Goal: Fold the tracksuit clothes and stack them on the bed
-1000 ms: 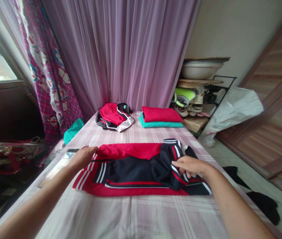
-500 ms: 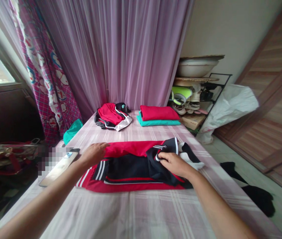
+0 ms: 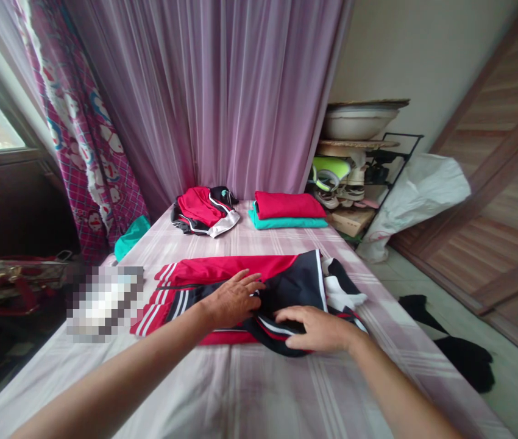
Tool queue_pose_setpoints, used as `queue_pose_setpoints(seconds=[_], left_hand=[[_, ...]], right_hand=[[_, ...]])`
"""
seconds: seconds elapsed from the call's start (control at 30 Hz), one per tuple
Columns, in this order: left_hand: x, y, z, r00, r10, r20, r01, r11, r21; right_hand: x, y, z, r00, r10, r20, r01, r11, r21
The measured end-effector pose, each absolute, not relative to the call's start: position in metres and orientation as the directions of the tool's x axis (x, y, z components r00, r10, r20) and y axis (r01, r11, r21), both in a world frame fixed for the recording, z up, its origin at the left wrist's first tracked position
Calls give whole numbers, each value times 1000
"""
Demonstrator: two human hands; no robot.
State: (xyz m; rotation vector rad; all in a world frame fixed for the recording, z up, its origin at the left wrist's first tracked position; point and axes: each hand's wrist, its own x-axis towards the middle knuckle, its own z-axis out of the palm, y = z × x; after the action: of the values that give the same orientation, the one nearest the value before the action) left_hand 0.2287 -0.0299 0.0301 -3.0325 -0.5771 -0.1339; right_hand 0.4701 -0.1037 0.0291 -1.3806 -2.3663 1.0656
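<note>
A red, black and white striped jacket [image 3: 236, 265] lies folded into a long shape across the bed in front of me. My left hand [image 3: 232, 299] rests on its black middle part, fingers apart and touching the cloth. To the right, my right hand [image 3: 320, 329] is at the dark, white-edged part near the front edge, its thumb and fingers parted around a fold of cloth. Whether any cloth is pinched under the fingertips is hidden. A white piece of cloth [image 3: 344, 292] sticks out at the jacket's right end.
Behind lie a crumpled red and black garment [image 3: 202, 207] and a folded red and teal stack [image 3: 289, 207]. A blurred-out object [image 3: 106, 305] is at left on the checked bed [image 3: 186, 390]. A shelf with shoes [image 3: 350, 192], a white sack [image 3: 423, 195] and black cloth [image 3: 464, 363] are at right.
My left hand has moved right from the jacket's left end to its middle. My right hand has come slightly nearer, and the bunched black part is now spread flatter.
</note>
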Motion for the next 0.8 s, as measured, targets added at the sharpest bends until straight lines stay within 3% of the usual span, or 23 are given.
queue_pose_setpoints(seconds=[0.1, 0.2, 0.33, 0.43, 0.6, 0.8], left_hand=[[210, -33, 42, 918, 382, 103, 386, -922, -19], [189, -40, 58, 901, 411, 137, 410, -911, 32], [158, -39, 74, 792, 607, 65, 604, -795, 58], [137, -29, 80, 651, 759, 30, 756, -651, 60], [110, -15, 86, 524, 851, 4, 846, -521, 115], [100, 4, 105, 418, 908, -29, 906, -419, -54]], right_hand=[[503, -102, 39, -445, 852, -277, 731, 166, -662], [536, -95, 39, -415, 865, -282, 761, 160, -629], [562, -74, 19, -350, 917, -191, 875, 248, -415], [571, -52, 1, -242, 967, -79, 945, 217, -244], [583, -24, -10, -153, 988, -13, 971, 148, -186], [588, -5, 6, -231, 971, 56, 961, 237, -140]])
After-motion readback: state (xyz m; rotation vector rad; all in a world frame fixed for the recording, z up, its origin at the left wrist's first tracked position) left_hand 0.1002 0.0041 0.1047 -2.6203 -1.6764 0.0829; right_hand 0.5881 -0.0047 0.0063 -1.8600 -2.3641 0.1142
